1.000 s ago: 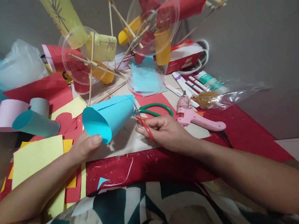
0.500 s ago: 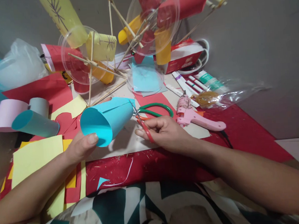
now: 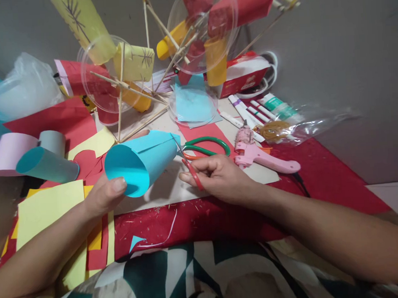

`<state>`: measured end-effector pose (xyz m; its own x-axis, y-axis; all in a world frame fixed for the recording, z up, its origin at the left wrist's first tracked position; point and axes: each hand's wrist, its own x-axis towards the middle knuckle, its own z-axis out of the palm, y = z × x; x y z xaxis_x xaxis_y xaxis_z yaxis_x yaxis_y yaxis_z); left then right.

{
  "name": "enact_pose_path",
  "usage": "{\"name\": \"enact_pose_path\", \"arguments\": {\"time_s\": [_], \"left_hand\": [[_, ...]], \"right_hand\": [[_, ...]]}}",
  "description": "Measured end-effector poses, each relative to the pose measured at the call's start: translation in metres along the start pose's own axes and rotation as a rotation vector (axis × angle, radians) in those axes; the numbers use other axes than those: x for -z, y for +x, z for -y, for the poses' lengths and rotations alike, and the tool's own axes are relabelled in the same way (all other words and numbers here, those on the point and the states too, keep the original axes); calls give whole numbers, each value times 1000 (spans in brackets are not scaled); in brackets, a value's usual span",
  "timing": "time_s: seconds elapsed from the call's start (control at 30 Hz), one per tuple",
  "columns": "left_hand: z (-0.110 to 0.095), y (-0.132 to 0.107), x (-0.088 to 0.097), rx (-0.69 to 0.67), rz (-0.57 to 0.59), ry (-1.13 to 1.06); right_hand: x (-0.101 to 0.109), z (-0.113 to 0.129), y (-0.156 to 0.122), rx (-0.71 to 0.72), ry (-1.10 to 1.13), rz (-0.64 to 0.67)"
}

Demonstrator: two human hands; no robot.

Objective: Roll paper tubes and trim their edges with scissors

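Observation:
A blue paper tube (image 3: 156,163), its wide mouth facing me, rests in my left hand (image 3: 105,195), with the thumb at the lower rim and the other fingers mostly hidden behind it. My right hand (image 3: 221,177) has its fingers in the red handles of a pair of scissors (image 3: 194,172). The scissors' blades reach the tube's far right end, where the paper edge lies between or against them. Just behind this hand lies a second pair of scissors with green handles (image 3: 210,141).
Stick frames with plastic discs and paper cups (image 3: 121,86) stand at the back. A pink glue gun (image 3: 267,159) and markers (image 3: 244,112) lie to the right. Paper sheets (image 3: 51,212) and loose paper tubes (image 3: 48,165) occupy the left side.
The blue tube's near mouth has shifted slightly left and looks a little wider. My left thumb has moved slightly left with it; the red scissors stay at the far end.

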<state>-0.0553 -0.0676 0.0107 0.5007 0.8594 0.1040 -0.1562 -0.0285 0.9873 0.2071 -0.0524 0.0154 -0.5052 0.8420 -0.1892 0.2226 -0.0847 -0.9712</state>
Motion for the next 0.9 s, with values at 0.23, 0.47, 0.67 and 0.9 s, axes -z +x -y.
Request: {"name": "enact_pose_path", "arguments": {"time_s": [0.23,0.47,0.67,0.9], "left_hand": [[5,-1,6,0,19,-55],[0,-1,8,-21,15,-33],[-6,-3,11,26,67,15],[-8,0,11,60,66,30]], "right_hand": [[-1,-2,0,31,-3,-21],[-2,-3,1,47,2,-26],[-1,-2,0,52,-42,-19],[0,-2,0,78,-44,-13]]}}
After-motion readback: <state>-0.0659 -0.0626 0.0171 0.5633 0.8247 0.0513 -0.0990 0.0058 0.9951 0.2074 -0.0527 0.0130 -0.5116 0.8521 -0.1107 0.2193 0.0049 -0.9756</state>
